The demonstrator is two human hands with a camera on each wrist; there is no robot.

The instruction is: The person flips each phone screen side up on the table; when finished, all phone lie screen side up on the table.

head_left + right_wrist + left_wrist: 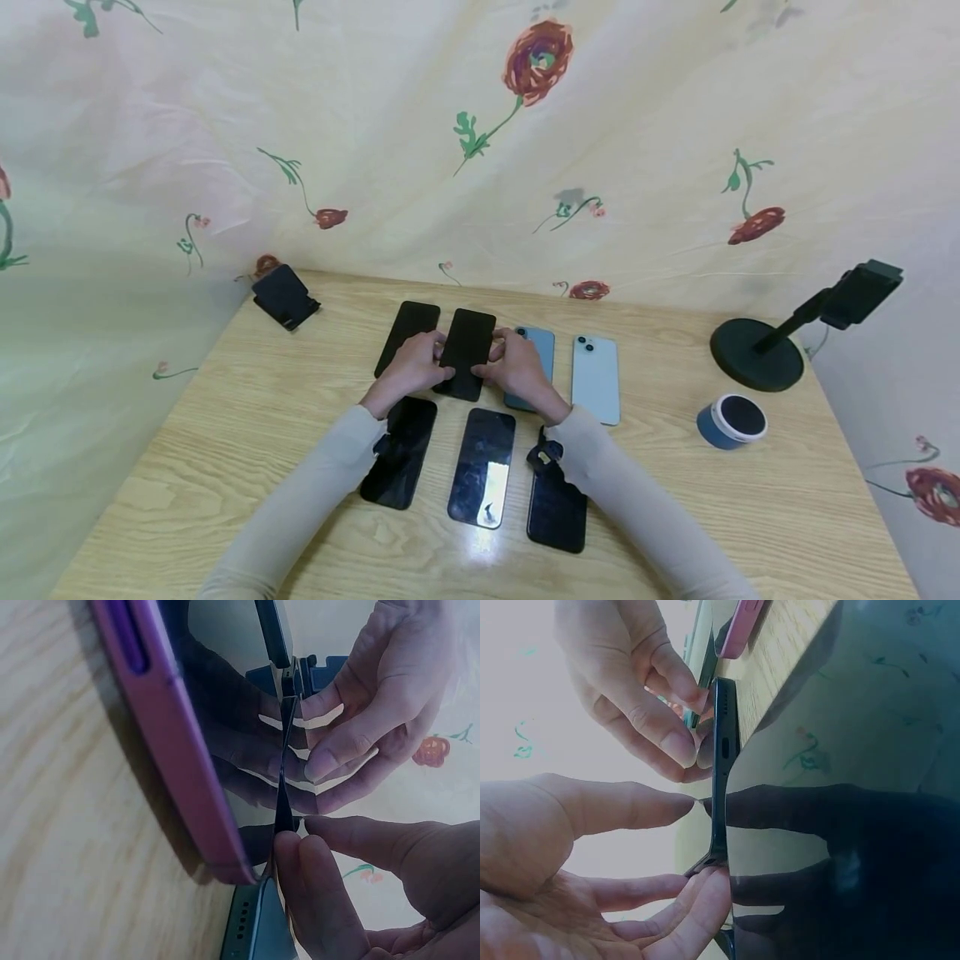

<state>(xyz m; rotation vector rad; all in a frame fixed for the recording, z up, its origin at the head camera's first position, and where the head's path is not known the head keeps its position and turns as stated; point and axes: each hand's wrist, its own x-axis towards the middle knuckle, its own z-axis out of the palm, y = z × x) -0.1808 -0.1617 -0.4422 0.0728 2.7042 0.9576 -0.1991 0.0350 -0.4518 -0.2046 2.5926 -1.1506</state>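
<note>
A black smartphone [467, 350] lies between my two hands near the middle of the table, dark screen up. My left hand [411, 364] grips its left side, the thumb on the glass and the fingers at the edge. On the opposite side my right hand [519, 367] pinches it the same way. Edge-on in the left wrist view, the smartphone [724, 742] shows its port and speaker holes. Another black phone [408, 327] sits partly behind my left hand, and a blue phone [542, 354] is partly covered by my right.
A pale blue phone [596, 379] lies to the right. Nearer me are three dark phones: left [401, 454], middle [480, 467] and right [557, 512]. A black folding stand [287, 296] is at back left; a round-based stand [757, 354] and a blue-white jar [732, 421] are at right.
</note>
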